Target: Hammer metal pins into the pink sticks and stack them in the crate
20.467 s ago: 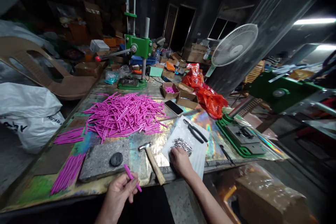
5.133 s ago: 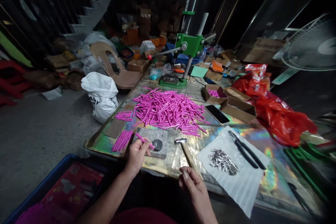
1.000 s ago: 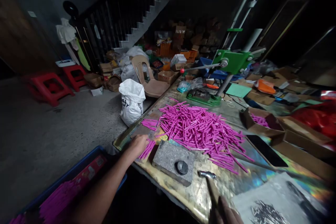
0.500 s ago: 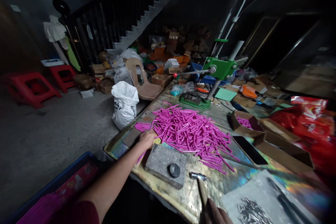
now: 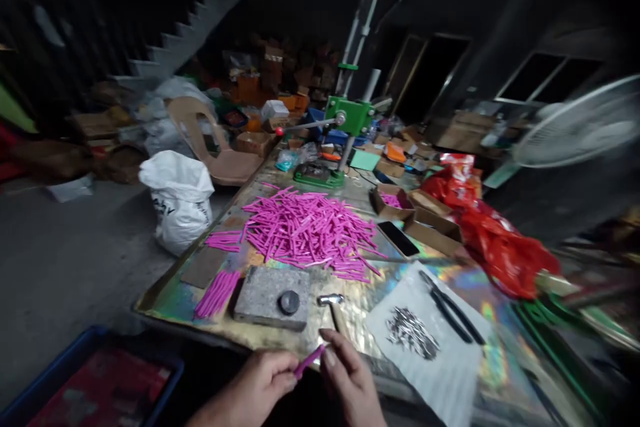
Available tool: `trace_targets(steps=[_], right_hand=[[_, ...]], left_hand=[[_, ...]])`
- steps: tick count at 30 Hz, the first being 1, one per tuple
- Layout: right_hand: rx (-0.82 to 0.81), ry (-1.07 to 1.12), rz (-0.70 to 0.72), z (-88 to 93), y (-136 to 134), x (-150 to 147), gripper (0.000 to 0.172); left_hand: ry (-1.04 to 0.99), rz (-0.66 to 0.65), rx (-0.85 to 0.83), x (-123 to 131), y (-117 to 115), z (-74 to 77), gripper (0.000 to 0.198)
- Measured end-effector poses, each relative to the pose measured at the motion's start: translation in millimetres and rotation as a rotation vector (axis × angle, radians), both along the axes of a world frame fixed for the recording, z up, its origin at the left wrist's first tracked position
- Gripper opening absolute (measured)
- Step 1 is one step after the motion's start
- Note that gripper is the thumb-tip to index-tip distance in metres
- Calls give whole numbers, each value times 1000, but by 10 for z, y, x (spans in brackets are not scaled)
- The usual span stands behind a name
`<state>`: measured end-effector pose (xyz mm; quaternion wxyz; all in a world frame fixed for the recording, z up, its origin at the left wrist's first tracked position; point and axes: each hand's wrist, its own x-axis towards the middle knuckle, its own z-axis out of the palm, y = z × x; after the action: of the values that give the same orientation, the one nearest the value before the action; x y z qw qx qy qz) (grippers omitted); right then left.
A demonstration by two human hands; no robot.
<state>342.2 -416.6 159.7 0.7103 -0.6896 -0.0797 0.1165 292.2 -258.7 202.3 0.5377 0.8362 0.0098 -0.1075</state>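
Observation:
My left hand point(image 5: 263, 383) and my right hand point(image 5: 350, 380) meet at the near table edge, both pinching one pink stick point(image 5: 309, 360) between their fingertips. Just beyond them lie a hammer point(image 5: 331, 303) and a grey stone block point(image 5: 271, 295) with a dark round disc point(image 5: 289, 302) on it. A neat bundle of pink sticks point(image 5: 216, 292) lies left of the block. A large loose pile of pink sticks point(image 5: 307, 230) spreads behind it. To the right, a white sheet point(image 5: 435, 360) carries a heap of small metal pins point(image 5: 411, 331) and black pliers point(image 5: 450, 307).
A green hand press point(image 5: 345, 117) stands at the table's far end among cardboard boxes point(image 5: 433, 227), a phone point(image 5: 397, 239) and a red plastic bag point(image 5: 495, 247). A blue crate point(image 5: 75, 373) sits on the floor at lower left, with a white sack point(image 5: 177, 197), a plastic chair and a fan point(image 5: 580, 123) around.
My left hand has drawn back from the stick bundle to the near edge with one pink stick. My right hand left the hammer handle and now pinches the stick too. The view swung right.

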Motion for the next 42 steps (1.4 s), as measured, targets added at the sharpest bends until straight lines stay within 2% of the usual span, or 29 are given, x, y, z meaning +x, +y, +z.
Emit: trace_targets(steps=[2, 5, 12, 14, 15, 17, 18, 19, 23, 28, 31, 35, 42], right_hand=[[124, 111, 70, 57, 40, -23, 29], [223, 184, 118, 95, 0, -30, 30], [142, 85, 33, 97, -111, -88, 28], [11, -12, 75, 119, -192, -48, 26], [-117, -83, 80, 126, -259, -1, 26], [-428, -229, 16, 115, -445, 155, 27], [-648, -300, -62, 94, -557, 256, 29], [-727, -314, -98, 65, -672, 367, 27], [-930, -359, -117, -103, -1028, 761, 17], [-1092, -415, -49, -231, -1065, 943, 17], [-1118, -427, -23, -233, -1022, 957, 14], [-1067, -392, -20, -200, -1029, 952, 13], [-772, -246, -46, 21, -934, 745, 11]], left_hand=[[30, -48, -29, -15, -108, -103, 16], [13, -88, -25, 29, -186, -220, 13], [50, -149, 6, 154, -378, -276, 13], [84, -125, -12, 166, -414, -297, 13], [98, -105, -25, 166, -419, -310, 12], [119, -51, -62, 162, -403, -337, 10], [135, -25, -85, 159, -387, -349, 10], [153, 0, -110, 157, -369, -361, 10], [196, 52, -185, 160, -322, -401, 11], [204, 53, -198, 161, -329, -430, 13], [189, 53, -190, 162, -304, -425, 13], [157, 92, -195, 182, -239, -379, 13], [168, 137, -267, 175, -201, -384, 16]])
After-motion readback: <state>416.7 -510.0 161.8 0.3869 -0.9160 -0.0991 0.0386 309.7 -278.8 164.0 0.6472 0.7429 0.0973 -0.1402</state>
